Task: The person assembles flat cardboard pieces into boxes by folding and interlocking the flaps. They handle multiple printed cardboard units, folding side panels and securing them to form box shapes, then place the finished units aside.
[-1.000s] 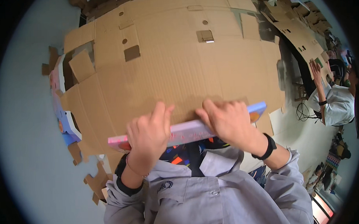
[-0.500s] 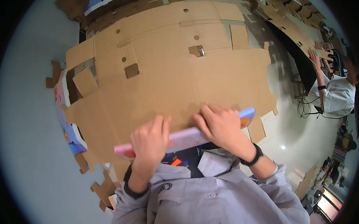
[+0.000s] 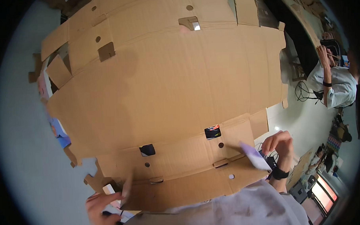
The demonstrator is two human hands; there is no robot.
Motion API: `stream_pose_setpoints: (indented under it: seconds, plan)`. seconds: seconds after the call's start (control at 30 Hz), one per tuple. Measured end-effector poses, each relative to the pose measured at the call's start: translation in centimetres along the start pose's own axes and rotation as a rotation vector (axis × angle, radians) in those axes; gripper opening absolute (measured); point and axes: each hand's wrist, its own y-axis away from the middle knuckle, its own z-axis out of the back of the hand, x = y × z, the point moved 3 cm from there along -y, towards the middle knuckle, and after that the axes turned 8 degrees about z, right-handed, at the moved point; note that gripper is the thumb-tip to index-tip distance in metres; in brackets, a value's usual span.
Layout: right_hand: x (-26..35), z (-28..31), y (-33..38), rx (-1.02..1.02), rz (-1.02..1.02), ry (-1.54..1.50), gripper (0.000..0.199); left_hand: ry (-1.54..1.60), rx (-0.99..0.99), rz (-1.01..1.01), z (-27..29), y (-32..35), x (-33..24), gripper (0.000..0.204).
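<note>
A large sheet of brown corrugated cardboard (image 3: 175, 81) lies flat before me, a cut and creased box blank with square cutouts and round holes. Its near panel reaches up to my shirt. At the lower left, my left hand (image 3: 102, 210) has its index finger stretched to a small flap (image 3: 128, 186) that stands up, blurred; thumb and finger are apart. On the right, my right hand (image 3: 279, 144) hovers loosely bent beside a raised flap with a purple face (image 3: 255, 156), also blurred. I see nothing in that hand.
At the right a person in a white shirt (image 3: 337, 83) works at another long table with a black side (image 3: 290, 25). Black cables (image 3: 304, 92) lie on the floor there. Printed box pieces (image 3: 59, 132) show beneath the sheet's left edge. A lit screen (image 3: 323, 194) stands at lower right.
The folded pink-purple edge that both hands gripped has opened out toward me as a brown near panel. My hands have moved apart to its two ends, and the sheet has shifted up in view.
</note>
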Motion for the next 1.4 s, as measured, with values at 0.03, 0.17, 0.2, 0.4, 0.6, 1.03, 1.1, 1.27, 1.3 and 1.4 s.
stream_pose_setpoints:
  seconds: [0.03,0.17,0.2,0.4,0.6,1.03,1.1,1.27,1.3,1.4]
  plan:
    - [-1.8,1.9,1.6,-0.124,-0.040,-0.042,0.072,0.322,-0.211,0.105,0.7,1.6,1.9,0.021]
    - [-9.4,6.7,8.8,-0.901,-0.503,0.084,0.032,1.275,-0.495,-0.151,-0.7,0.7,10.5,0.024]
    - [-10.1,6.9,9.2,-0.953,-0.410,0.027,0.031,1.181,-0.877,0.269,-3.7,1.1,12.7,0.022]
    - [-9.0,4.2,0.3,-0.662,0.076,-0.278,0.026,1.500,-1.070,0.228,-10.1,-3.9,16.5,0.029]
    - [-8.0,1.3,-9.5,-0.568,0.341,-0.446,0.029,1.735,-0.966,-0.222,-8.8,-9.2,18.4,0.033]
    - [-2.9,0.6,-14.6,-0.740,0.702,0.118,0.043,1.584,-1.014,-0.271,-4.0,-10.3,21.7,0.049]
    - [-2.1,0.8,-15.2,-0.774,0.742,0.193,0.043,1.444,-1.022,-0.193,-2.3,-10.3,21.2,0.051]
    - [-0.3,2.4,-18.1,-0.643,0.750,0.212,0.039,1.228,-1.257,-0.052,1.8,-13.3,14.7,0.045]
    - [0.2,2.8,-18.6,-0.636,0.763,0.225,0.037,1.273,-1.239,0.019,1.6,-14.0,12.8,0.045]
    - [1.4,3.1,-19.0,-0.606,0.612,0.514,0.035,1.348,-1.285,0.363,0.8,-13.9,8.0,0.046]
